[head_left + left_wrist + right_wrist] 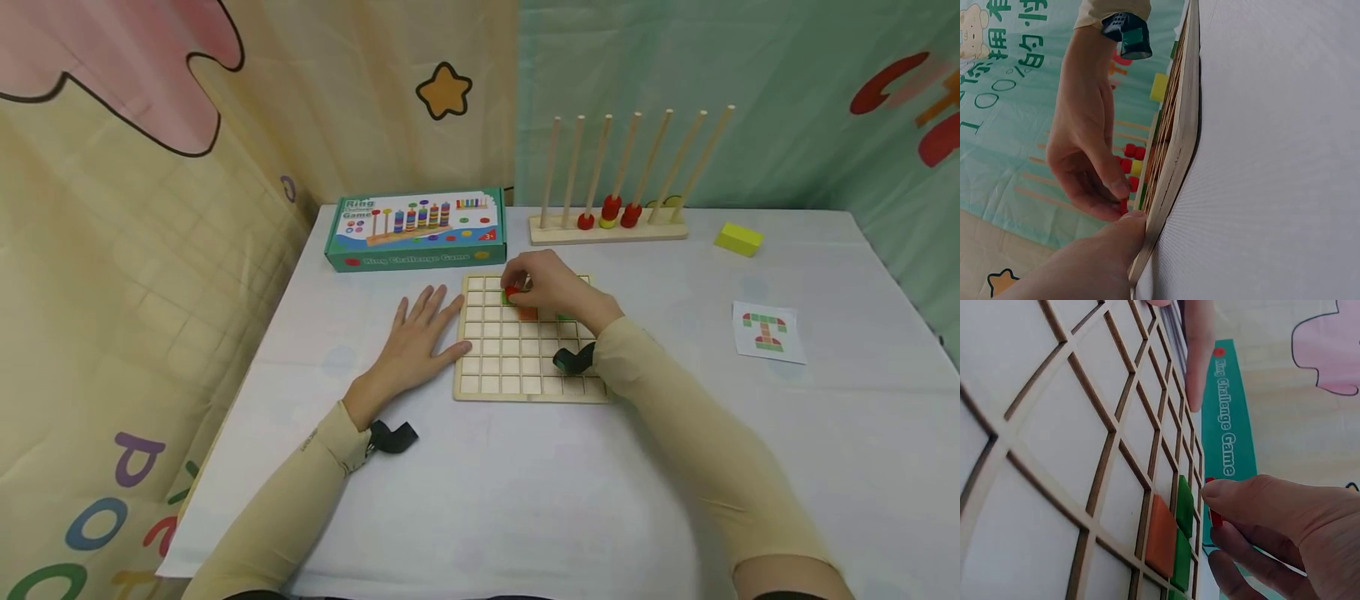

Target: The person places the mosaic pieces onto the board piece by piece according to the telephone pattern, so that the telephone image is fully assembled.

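The right hand (551,287) pinches a small red piece (513,292) between thumb and fingers above the upper part of the wooden grid board (491,384). In the right wrist view the red piece (1215,515) is held just beyond a green tile (1185,506), with an orange-red tile (1161,536) nearby in the grid. The left hand (417,340) lies with fingers spread on the white table, its thumb touching the board's left edge. In the left wrist view that thumb (1124,236) rests at the board's edge (1175,162).
Behind the board stand a green Ring Challenge Game box (416,229) and a wooden rack (609,233) with several upright rods and a few red and yellow beads. At the right are a yellow block (739,239) and a pattern card (768,333).
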`<state>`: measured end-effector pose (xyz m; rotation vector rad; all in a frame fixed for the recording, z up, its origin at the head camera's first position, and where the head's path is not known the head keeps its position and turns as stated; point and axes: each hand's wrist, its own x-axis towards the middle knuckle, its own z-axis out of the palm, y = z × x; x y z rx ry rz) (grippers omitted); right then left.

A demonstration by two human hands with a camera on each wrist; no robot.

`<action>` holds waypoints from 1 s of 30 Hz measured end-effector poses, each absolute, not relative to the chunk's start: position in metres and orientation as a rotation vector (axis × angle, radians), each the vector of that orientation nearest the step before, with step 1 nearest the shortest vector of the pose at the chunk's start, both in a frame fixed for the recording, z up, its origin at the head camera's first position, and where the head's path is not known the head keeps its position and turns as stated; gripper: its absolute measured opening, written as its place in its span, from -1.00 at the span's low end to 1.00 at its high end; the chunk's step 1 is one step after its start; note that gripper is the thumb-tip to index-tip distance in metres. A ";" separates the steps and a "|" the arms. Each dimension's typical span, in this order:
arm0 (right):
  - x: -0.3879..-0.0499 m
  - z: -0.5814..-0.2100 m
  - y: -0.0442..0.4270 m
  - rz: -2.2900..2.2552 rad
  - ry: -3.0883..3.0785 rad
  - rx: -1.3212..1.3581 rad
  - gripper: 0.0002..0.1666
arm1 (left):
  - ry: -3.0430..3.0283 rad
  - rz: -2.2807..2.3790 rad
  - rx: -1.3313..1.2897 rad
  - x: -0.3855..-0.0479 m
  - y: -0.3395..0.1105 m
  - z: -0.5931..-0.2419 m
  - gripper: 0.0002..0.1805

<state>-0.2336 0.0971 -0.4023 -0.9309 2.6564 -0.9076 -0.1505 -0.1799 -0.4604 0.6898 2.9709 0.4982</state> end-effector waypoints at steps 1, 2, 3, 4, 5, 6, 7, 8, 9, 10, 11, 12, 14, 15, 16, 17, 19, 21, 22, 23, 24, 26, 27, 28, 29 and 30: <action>-0.235 -0.404 0.093 -0.907 2.657 -0.939 -0.82 | 2.972 0.495 0.692 -0.151 -0.180 -0.461 -0.10; -0.235 -0.405 0.090 -0.906 2.658 -0.945 -0.82 | 2.972 0.488 0.690 -0.151 -0.180 -0.461 -0.10; -0.235 -0.406 0.087 -0.913 2.656 -0.942 -0.83 | 2.973 0.483 0.689 -0.151 -0.180 -0.461 -0.10; -0.236 -0.408 0.084 -0.918 2.652 -0.940 -0.83 | 2.975 0.479 0.689 -0.151 -0.180 -0.462 -0.10; -0.236 -0.409 0.082 -0.922 2.649 -0.935 -0.83 | 2.976 0.477 0.689 -0.151 -0.180 -0.462 -0.10; -0.236 -0.411 0.079 -0.923 2.648 -0.933 -0.84 | 2.977 0.480 0.691 -0.151 -0.180 -0.462 -0.10; -0.236 -0.412 0.077 -0.922 2.648 -0.934 -0.84 | 2.978 0.484 0.693 -0.151 -0.180 -0.462 -0.10; -0.237 -0.414 0.076 -0.915 2.650 -0.939 -0.85 | 2.977 0.487 0.693 -0.151 -0.180 -0.461 -0.10; -0.237 -0.415 0.074 -0.909 2.653 -0.946 -0.85 | 2.980 0.489 0.696 -0.151 -0.180 -0.461 -0.10; -0.236 -0.415 0.073 -0.902 2.658 -0.951 -0.85 | 2.981 0.491 0.700 -0.151 -0.180 -0.461 -0.10; -0.237 -0.416 0.071 -0.894 2.668 -0.961 -0.86 | 2.982 0.492 0.702 -0.151 -0.180 -0.461 -0.10; -0.237 -0.416 0.070 -0.888 2.675 -0.971 -0.85 | 2.984 0.492 0.703 -0.151 -0.180 -0.461 -0.10; -0.236 -0.417 0.068 -0.880 2.684 -0.984 -0.82 | 2.988 0.488 0.706 -0.151 -0.180 -0.461 -0.10; -0.236 -0.417 0.068 -0.880 2.685 -0.987 -0.80 | 2.991 0.487 0.707 -0.151 -0.180 -0.461 -0.11; -0.235 -0.417 0.067 -0.879 2.686 -0.989 -0.79 | 2.991 0.492 0.708 -0.151 -0.180 -0.461 -0.11; -0.235 -0.417 0.067 -0.879 2.686 -0.990 -0.77 | 2.993 0.494 0.709 -0.151 -0.180 -0.461 -0.11; -0.234 -0.418 0.067 -0.887 2.681 -0.984 -0.73 | 2.995 0.500 0.713 -0.151 -0.180 -0.460 -0.11; -0.234 -0.419 0.068 -0.897 2.678 -0.985 -0.70 | 2.995 0.502 0.715 -0.151 -0.180 -0.460 -0.12; -0.233 -0.419 0.068 -0.903 2.677 -0.987 -0.69 | 2.995 0.503 0.716 -0.151 -0.180 -0.460 -0.12; -0.233 -0.420 0.069 -0.909 2.675 -0.992 -0.68 | 2.995 0.502 0.716 -0.151 -0.180 -0.460 -0.12; -0.232 -0.420 0.069 -0.915 2.672 -0.999 -0.68 | 2.995 0.501 0.717 -0.151 -0.180 -0.460 -0.11; -0.231 -0.421 0.070 -0.925 2.666 -1.013 -0.68 | 2.994 0.502 0.716 -0.151 -0.180 -0.460 -0.11; -0.230 -0.421 0.070 -0.925 2.670 -1.021 -0.70 | 2.993 0.502 0.716 -0.151 -0.180 -0.460 -0.11; -0.229 -0.421 0.071 -0.924 2.676 -1.026 -0.73 | 2.992 0.502 0.715 -0.151 -0.181 -0.460 -0.11; -0.228 -0.420 0.072 -0.928 2.679 -1.022 -0.77 | 2.990 0.502 0.714 -0.151 -0.181 -0.460 -0.11; -0.227 -0.420 0.072 -0.930 2.684 -1.016 -0.80 | 2.989 0.501 0.713 -0.150 -0.181 -0.460 -0.11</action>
